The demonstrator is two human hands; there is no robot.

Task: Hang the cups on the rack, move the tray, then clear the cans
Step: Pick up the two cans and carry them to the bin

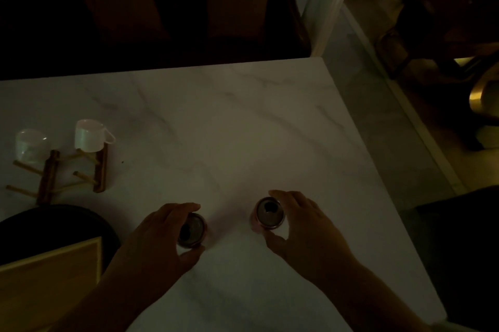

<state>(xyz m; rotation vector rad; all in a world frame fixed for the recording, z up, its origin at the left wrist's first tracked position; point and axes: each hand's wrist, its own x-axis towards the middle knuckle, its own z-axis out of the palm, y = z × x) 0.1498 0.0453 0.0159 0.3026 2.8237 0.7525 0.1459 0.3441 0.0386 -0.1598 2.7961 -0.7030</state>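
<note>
The scene is dim. Near the front middle of the pale marble bench [243, 121], each hand has a grip around an opened drink can standing upright. The left hand [159, 240] curls round the left can [192, 233], fingers over its far side and thumb against its near side, so the grip is closed on the can's body just below the rim. The right hand [299, 226] does the same with the right can [270, 213], fingers wrapped round its right and far side, thumb on the near side. The two cans stand apart from each other, with bare bench between them. Whether either can is lifted off the surface cannot be told.

At the far left stands a wooden peg rack [51, 177]. A white cup [90, 135] sits upside down on its right-hand post, handle pointing right, and a clear cup [31, 146] sits upside down on the left side. Near the left edge lies a dark round tray [81, 219], with a light wooden board [46, 277] overlapping its near part.
</note>
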